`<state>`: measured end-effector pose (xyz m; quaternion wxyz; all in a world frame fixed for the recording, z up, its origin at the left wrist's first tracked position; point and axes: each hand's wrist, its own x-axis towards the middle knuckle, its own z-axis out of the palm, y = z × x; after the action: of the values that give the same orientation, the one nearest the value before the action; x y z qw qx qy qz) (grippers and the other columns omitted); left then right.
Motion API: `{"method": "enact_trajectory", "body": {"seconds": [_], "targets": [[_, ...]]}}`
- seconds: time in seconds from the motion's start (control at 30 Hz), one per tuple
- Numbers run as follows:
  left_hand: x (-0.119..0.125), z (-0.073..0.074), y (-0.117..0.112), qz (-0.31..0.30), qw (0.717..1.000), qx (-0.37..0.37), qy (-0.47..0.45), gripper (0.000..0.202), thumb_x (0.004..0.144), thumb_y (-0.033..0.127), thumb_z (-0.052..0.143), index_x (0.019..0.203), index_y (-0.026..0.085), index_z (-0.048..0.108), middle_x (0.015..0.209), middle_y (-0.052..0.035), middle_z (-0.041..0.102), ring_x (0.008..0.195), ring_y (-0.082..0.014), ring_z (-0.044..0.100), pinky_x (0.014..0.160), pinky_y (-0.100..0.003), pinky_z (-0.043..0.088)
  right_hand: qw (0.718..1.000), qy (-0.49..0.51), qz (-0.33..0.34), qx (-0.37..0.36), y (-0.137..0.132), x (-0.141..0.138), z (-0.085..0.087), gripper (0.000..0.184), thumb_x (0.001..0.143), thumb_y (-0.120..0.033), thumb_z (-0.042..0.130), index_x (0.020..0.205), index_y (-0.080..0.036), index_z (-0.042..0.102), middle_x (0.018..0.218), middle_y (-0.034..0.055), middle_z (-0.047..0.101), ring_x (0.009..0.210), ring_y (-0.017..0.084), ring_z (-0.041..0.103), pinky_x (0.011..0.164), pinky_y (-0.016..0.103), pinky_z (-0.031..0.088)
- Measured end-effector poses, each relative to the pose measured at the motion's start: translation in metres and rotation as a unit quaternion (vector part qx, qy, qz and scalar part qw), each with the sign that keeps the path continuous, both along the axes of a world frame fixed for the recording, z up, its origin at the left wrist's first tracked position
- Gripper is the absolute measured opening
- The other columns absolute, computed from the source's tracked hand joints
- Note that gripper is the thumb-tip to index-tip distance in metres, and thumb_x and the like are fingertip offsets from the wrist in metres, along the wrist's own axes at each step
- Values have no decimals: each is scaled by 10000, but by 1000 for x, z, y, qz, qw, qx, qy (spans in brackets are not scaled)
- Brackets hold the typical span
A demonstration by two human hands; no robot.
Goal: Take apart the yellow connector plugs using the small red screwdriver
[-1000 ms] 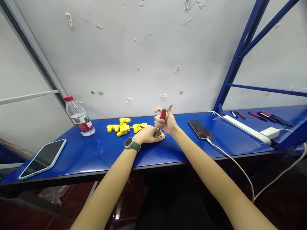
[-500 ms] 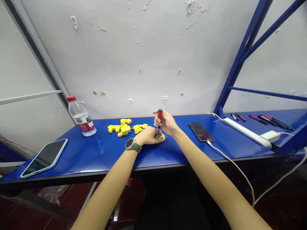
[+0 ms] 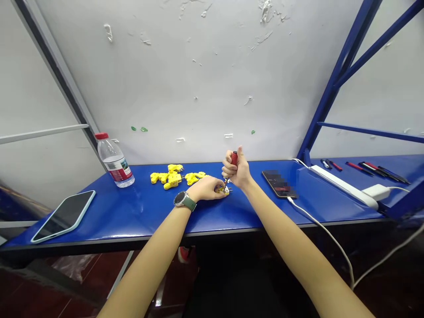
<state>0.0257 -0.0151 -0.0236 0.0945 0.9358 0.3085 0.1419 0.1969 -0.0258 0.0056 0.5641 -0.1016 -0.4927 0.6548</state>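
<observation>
My left hand, with a watch on the wrist, is closed on an opened yellow plug whose metal pins point right. My right hand is wrapped round the red handle of a screwdriver, thumb raised. The screwdriver slants, its shaft running down and left to the inside of the plug. Left of my hands, several yellow plugs lie grouped on the blue table.
A water bottle with a red cap and a light-cased phone are at the left. To the right lie a charging phone, a white power strip and several pens. A blue metal frame rises at the right.
My right hand has shifted right and changed its hold on the screwdriver, which went from upright to slanted. My left hand still holds the plug. The view has turned slightly.
</observation>
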Motion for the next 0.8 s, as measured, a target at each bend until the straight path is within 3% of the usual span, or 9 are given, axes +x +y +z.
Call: {"method": "enact_trajectory", "body": {"seconds": [0.23, 0.47, 0.7, 0.8], "targets": [[0, -2, 2, -3, 1000, 5, 1, 355, 859, 518, 645, 715, 200, 579, 661, 1, 600, 575, -133, 485, 579, -284, 293, 999, -19, -24, -32, -2, -2, 0, 629, 890, -798, 541, 680, -230, 374, 472, -114, 196, 419, 64, 88, 398, 193, 165], [0, -2, 2, 2, 1000, 5, 5, 335, 856, 506, 649, 729, 201, 597, 664, 2, 609, 578, -138, 503, 585, -280, 310, 999, -35, -37, -6, -3, -7, 0, 573, 924, -755, 533, 712, -233, 429, 472, -109, 224, 413, 69, 118, 412, 203, 177], [0, -4, 3, 9, 1000, -18, -9, 389, 858, 551, 653, 709, 198, 585, 619, 7, 562, 537, -133, 471, 556, -284, 293, 997, -59, -49, -2, -3, -10, 5, 582, 924, -723, 578, 662, -219, 450, 639, -17, 482, 555, 121, 451, 561, 273, 425], [0, -3, 3, 1, 1000, -19, -7, 400, 870, 555, 640, 700, 202, 559, 610, 12, 548, 538, -132, 460, 555, -285, 280, 998, -59, -20, -1, -1, -8, 3, 601, 969, -703, 517, 627, -215, 443, 533, -53, 366, 465, 95, 309, 532, 264, 373]]}}
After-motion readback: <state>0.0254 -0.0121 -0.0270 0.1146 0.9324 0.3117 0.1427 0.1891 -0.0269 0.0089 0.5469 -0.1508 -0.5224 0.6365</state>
